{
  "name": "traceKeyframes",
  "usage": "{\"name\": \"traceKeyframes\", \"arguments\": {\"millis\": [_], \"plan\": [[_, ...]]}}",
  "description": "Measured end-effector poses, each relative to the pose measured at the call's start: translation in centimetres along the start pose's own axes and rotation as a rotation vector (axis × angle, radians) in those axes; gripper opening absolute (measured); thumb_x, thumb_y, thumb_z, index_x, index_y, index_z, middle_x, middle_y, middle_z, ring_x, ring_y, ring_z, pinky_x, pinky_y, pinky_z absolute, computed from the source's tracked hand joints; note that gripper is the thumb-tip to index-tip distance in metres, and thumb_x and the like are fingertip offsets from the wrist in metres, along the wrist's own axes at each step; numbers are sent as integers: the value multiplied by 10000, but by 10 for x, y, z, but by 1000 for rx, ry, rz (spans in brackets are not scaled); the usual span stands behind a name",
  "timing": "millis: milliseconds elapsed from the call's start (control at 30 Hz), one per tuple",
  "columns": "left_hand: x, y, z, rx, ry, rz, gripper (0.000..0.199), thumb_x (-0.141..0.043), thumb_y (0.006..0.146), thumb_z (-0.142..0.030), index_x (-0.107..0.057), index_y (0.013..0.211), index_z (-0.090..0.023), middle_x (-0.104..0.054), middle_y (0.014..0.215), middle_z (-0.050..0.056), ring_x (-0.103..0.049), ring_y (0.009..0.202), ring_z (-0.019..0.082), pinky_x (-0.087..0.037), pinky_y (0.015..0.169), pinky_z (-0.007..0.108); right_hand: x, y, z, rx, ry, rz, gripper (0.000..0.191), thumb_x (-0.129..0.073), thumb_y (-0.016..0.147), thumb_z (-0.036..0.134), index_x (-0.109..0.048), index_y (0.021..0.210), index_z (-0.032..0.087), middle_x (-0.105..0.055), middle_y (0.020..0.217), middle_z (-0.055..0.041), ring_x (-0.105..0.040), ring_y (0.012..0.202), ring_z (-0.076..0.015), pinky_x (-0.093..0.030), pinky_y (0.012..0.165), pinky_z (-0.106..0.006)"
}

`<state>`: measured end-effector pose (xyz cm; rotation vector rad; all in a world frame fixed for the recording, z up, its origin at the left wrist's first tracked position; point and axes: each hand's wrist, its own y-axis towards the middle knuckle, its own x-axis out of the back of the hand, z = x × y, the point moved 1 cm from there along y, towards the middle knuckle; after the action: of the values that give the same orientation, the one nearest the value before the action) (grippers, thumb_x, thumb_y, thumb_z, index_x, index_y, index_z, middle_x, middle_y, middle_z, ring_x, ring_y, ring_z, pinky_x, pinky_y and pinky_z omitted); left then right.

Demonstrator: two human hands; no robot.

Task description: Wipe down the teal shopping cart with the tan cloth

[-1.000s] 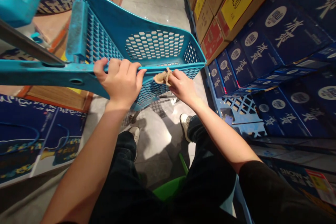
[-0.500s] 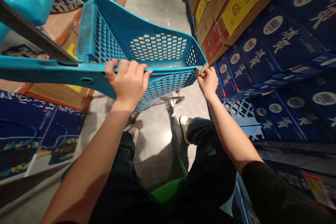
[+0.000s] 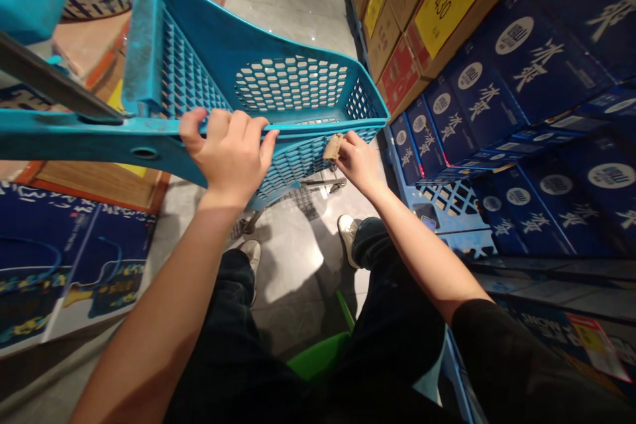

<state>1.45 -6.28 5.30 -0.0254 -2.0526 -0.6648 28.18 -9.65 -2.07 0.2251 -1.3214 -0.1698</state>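
Note:
A blue plastic shopping cart (image 3: 293, 46) with a perforated basket stands across the aisle in front of me. My left hand (image 3: 223, 156) is closed over the near rim of its basket. In my right hand (image 3: 358, 162) is a crumpled beige cloth (image 3: 332, 146), pinched by the fingers. The cloth is at the outside of the basket's near wall, below the rim; I cannot tell whether it touches the wall. Inside the visible part of the basket I see only the bare mesh walls and floor.
Dark blue printed cartons (image 3: 527, 56) are stacked at right, partly on a blue plastic pallet (image 3: 447, 202). Brown cartons with a yellow price sign (image 3: 447, 0) stand beyond. Blue boxes (image 3: 74, 245) are at left. A green object (image 3: 318, 354) lies under me, near my legs.
My right hand has moved left and down with the cloth, from the basket's far right corner to the near wall. The cart appears slightly further left. My left hand keeps its hold.

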Motion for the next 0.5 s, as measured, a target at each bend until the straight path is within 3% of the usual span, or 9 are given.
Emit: {"name": "traceKeyframes", "arguments": {"millis": [200,367,500], "plan": [[-8,0,-3,-46,-33,-21,426,-446,1162,-544,-814,1212,-336,-828,1245,145,-652,1391,501,-198,1347,839,8,-2,-24,-36,-13,-81,125,-641,1061,288,-726,1005,216,-720,1170,-120,-656,987,-243,-449,749,-293],[-16,0,-2,-102,-141,-80,266,-580,1117,-477,-786,1245,-366,-836,1230,93,-645,1401,448,-286,1359,739,21,0,-58,-220,0,-313,186,-606,1021,331,-756,1046,224,-712,1134,-115,-654,927,-246,-471,753,-325],[-18,2,-4,-59,-144,-67,260,-572,1127,-462,-792,1217,-356,-828,1272,96,-636,1413,432,-283,1372,711,5,6,-64,-302,17,-363,180,-625,950,315,-716,1065,210,-714,1014,-107,-643,915,-276,-505,786,-357]]}}
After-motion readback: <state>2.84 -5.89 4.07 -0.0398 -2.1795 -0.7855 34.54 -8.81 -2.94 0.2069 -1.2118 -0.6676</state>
